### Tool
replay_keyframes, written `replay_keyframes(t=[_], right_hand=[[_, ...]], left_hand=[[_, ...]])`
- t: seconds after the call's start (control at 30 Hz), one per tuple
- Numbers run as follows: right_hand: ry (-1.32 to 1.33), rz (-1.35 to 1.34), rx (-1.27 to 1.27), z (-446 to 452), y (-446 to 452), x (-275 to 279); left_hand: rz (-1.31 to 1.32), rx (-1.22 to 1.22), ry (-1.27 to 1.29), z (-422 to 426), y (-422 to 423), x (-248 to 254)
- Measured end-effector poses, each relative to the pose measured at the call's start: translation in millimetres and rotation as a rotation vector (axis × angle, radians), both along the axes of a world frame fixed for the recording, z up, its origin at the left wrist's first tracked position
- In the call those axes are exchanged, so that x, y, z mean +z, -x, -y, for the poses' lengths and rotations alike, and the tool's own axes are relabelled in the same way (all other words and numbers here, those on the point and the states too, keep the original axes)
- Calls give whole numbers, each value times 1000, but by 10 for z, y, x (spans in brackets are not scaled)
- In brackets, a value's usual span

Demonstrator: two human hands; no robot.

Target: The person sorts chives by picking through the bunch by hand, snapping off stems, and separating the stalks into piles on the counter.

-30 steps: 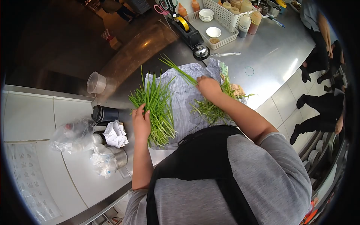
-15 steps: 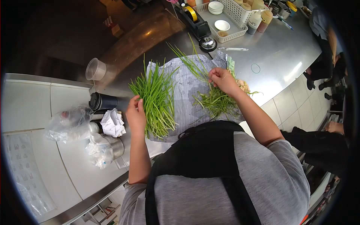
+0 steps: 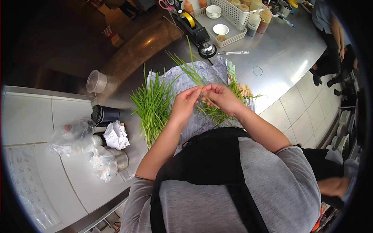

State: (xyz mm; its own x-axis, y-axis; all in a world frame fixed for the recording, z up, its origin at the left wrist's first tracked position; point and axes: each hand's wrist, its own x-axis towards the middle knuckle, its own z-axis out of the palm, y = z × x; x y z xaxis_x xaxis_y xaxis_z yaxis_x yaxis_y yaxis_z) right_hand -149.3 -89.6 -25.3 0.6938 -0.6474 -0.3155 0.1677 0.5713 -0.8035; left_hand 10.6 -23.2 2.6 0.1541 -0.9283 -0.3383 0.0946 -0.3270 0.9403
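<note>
Several long green chives (image 3: pixel 188 69) stick up and away from my right hand (image 3: pixel 222 98), whose fingers are closed around their lower ends. My left hand (image 3: pixel 185 104) meets it, thumb and fingertips pinched at the same stems. To the left lies a thick pile of bright green chives (image 3: pixel 152 105), partly behind my left forearm. Under and beside my right hand is a loose heap of limp, duller trimmings (image 3: pixel 213 116). Both piles rest on a grey, damp-looking cloth (image 3: pixel 176 74) spread on the metal counter.
A bell (image 3: pixel 207 49), a tape dispenser (image 3: pixel 193 31), a pen (image 3: pixel 233 53) and a white basket (image 3: pixel 235 39) with small bowls stand at the back. On the left are a clear tub (image 3: pixel 96 81), a dark lidded cup (image 3: pixel 105 114) and plastic bags (image 3: pixel 72 136). Other people stand at right.
My left hand has left the bright chive pile and moved right to meet my right hand. The right hand has shifted left and slightly down, still holding the chives.
</note>
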Motion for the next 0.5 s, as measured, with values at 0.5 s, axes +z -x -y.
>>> replay_keyframes(t=[0.5], right_hand=[[1615,-639,-146,161,123,417]], left_hand=[[279,-106,23,-167,43,183]])
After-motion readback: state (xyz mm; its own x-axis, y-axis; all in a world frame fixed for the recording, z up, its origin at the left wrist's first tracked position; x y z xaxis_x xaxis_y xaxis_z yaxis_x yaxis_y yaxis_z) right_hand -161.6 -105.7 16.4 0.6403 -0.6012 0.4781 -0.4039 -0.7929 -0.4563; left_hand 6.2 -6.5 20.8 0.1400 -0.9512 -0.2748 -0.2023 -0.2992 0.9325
